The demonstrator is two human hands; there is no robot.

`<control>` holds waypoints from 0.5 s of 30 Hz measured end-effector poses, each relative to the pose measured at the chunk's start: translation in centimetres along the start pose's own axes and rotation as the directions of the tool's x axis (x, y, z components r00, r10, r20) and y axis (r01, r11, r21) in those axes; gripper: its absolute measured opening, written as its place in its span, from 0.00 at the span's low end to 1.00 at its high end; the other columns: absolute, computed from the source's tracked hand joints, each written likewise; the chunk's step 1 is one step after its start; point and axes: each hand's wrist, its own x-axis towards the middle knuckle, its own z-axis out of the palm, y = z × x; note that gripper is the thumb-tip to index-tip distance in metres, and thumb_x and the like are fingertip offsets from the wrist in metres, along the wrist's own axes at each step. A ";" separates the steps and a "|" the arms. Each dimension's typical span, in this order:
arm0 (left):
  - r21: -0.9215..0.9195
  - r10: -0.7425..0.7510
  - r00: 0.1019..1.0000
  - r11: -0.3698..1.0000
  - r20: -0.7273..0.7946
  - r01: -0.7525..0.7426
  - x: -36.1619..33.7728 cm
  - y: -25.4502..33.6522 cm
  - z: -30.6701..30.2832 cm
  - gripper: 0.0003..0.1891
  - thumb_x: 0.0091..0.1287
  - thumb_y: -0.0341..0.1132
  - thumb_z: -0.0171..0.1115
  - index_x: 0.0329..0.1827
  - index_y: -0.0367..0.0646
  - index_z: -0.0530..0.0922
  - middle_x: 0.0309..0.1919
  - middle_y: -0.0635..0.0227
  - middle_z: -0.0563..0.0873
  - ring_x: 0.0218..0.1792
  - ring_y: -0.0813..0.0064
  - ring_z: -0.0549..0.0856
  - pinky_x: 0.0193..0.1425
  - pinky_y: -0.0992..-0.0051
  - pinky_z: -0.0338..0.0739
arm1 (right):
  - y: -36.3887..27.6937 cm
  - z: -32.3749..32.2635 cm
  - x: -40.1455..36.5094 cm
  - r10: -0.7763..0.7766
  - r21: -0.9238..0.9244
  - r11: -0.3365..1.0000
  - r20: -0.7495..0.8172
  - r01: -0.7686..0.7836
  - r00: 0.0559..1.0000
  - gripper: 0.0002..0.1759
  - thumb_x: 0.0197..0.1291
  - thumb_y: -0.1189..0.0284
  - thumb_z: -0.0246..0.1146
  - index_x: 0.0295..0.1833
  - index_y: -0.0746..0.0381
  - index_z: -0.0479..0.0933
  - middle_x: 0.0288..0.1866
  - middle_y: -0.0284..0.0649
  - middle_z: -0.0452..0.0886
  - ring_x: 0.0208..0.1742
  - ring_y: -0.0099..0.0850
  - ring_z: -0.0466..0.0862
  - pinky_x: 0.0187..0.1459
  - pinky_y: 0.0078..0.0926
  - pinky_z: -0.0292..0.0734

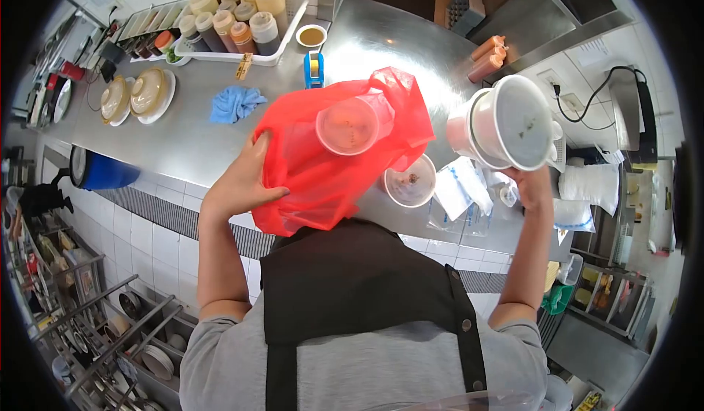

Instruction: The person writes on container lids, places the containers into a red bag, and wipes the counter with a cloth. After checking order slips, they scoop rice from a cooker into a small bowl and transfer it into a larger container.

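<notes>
My left hand (246, 176) grips the left side of a red plastic bag (293, 173), fingers partly hidden in its folds. A clear round container (347, 126) with orange-red contents shows at the bag. On the right, my right hand (532, 185) is closed at the lower rim of a white lidded tub (522, 121); its fingers are largely hidden behind it. Another white tub (460, 134) is just left of that one. Between the bag and the tubs, a lidded round container (409, 181) sits on the steel counter (183, 143), beside white packets (463, 187).
Sauce bottles (224, 30) fill a white tray at the back left, near a bowl of brown sauce (312, 36) and a blue tape dispenser (314, 70). A blue cloth (236, 104) and lidded dishes (149, 92) lie left. Orange bottles (487, 59) stand back right.
</notes>
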 end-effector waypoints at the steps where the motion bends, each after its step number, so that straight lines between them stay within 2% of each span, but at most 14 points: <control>1: -0.001 0.011 1.000 1.000 0.006 -0.011 0.1 0.0 -0.1 0.51 0.48 0.36 0.76 0.74 0.27 0.57 0.70 0.36 0.64 0.71 0.39 0.67 0.76 0.61 0.65 | -1.1 0.2 -0.7 -0.039 -0.056 0.998 0.022 0.040 0.999 0.26 0.73 0.66 0.57 0.71 0.66 0.67 0.65 0.48 0.78 0.60 0.40 0.83 0.57 0.42 0.85; 4: -0.023 0.008 1.000 1.000 0.024 -0.007 0.1 0.1 -0.4 0.48 0.49 0.35 0.71 0.73 0.26 0.56 0.68 0.34 0.65 0.69 0.39 0.67 0.76 0.61 0.64 | -3.2 1.8 -2.4 -0.059 0.014 0.998 -0.019 0.060 0.998 0.26 0.71 0.70 0.60 0.71 0.67 0.67 0.64 0.47 0.79 0.58 0.40 0.85 0.56 0.39 0.86; 5: -0.043 -0.019 0.999 0.999 0.029 0.021 0.0 0.2 -0.6 0.48 0.49 0.35 0.69 0.73 0.25 0.56 0.68 0.33 0.65 0.69 0.39 0.68 0.76 0.61 0.64 | -4.4 3.4 -3.5 -0.021 -0.005 1.000 0.011 0.021 1.000 0.23 0.67 0.78 0.63 0.67 0.67 0.72 0.59 0.46 0.82 0.55 0.32 0.84 0.56 0.29 0.82; 8: -0.057 -0.021 0.999 0.998 0.026 0.022 -0.4 -0.1 -0.3 0.47 0.50 0.34 0.68 0.73 0.25 0.56 0.68 0.33 0.66 0.70 0.39 0.67 0.77 0.62 0.63 | -3.4 7.9 -3.4 -0.025 -0.317 0.945 0.175 0.080 0.984 0.22 0.65 0.80 0.64 0.65 0.67 0.74 0.57 0.44 0.83 0.55 0.30 0.84 0.55 0.31 0.82; 10: -0.067 0.000 1.000 0.998 0.019 0.002 -0.8 -0.5 0.1 0.47 0.49 0.34 0.68 0.73 0.25 0.56 0.68 0.33 0.66 0.70 0.40 0.67 0.77 0.62 0.62 | -1.7 12.3 -2.8 0.077 -0.134 0.990 0.337 -0.033 0.939 0.22 0.67 0.77 0.63 0.65 0.68 0.73 0.56 0.45 0.83 0.55 0.31 0.84 0.53 0.32 0.82; 12: -0.089 0.013 1.000 0.996 0.014 -0.012 -1.2 -0.9 0.3 0.47 0.49 0.34 0.68 0.73 0.25 0.57 0.67 0.33 0.67 0.71 0.41 0.67 0.77 0.62 0.62 | 2.1 16.6 -1.7 0.123 0.165 0.957 0.515 -0.239 0.849 0.28 0.69 0.66 0.64 0.70 0.65 0.70 0.62 0.46 0.81 0.56 0.35 0.86 0.53 0.34 0.87; 14: -0.085 -0.058 0.998 0.995 0.028 0.060 -1.7 -0.6 -0.1 0.47 0.49 0.34 0.67 0.73 0.25 0.57 0.67 0.33 0.68 0.72 0.42 0.67 0.77 0.62 0.62 | 5.2 21.0 -0.9 0.177 0.104 0.946 0.627 -0.307 0.758 0.25 0.70 0.65 0.63 0.68 0.64 0.72 0.62 0.45 0.81 0.55 0.35 0.86 0.52 0.37 0.87; 15: -0.082 -0.093 0.995 0.992 0.035 0.096 -1.9 -0.7 -0.4 0.47 0.49 0.34 0.67 0.73 0.25 0.57 0.67 0.34 0.69 0.72 0.42 0.66 0.77 0.62 0.61 | 6.2 23.6 -1.2 0.238 0.126 0.920 0.577 -0.372 0.782 0.22 0.71 0.66 0.61 0.66 0.63 0.72 0.62 0.45 0.80 0.56 0.35 0.85 0.53 0.39 0.86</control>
